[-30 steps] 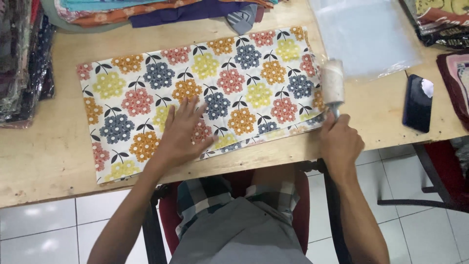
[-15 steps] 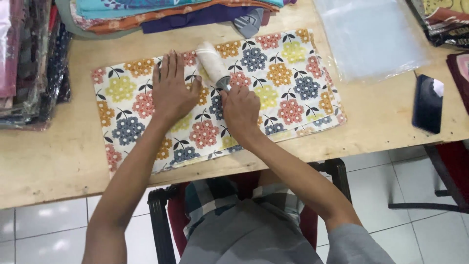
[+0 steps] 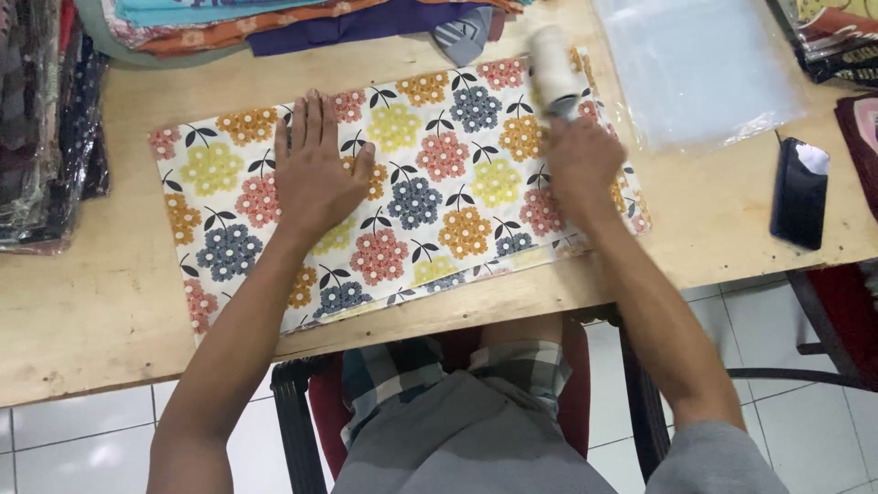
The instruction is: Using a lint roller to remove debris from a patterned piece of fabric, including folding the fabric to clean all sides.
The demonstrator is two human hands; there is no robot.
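Floral fabric (image 3: 412,192), laid flat along the wooden table's (image 3: 91,311) near edge, is pinned by the left hand (image 3: 315,174), spread palm-down, so it cannot shift while the right hand (image 3: 581,165), fist closed, grips a white lint roller (image 3: 553,57) near its far right corner.

A pale wooden worktop (image 3: 101,311) is carrying everything here. A folded flower-print cloth (image 3: 412,192) is lying flat across its middle, tilted a little, its lower corner sitting near the front edge. A clear plastic bag (image 3: 700,69) is lying just beside the cloth's right end. A dark phone (image 3: 798,192) is resting near the right edge, apart from the cloth. Folded fabrics (image 3: 274,23) are piling up along the far edge, and wrapped dark fabrics (image 3: 41,119) are stacking at the left end.
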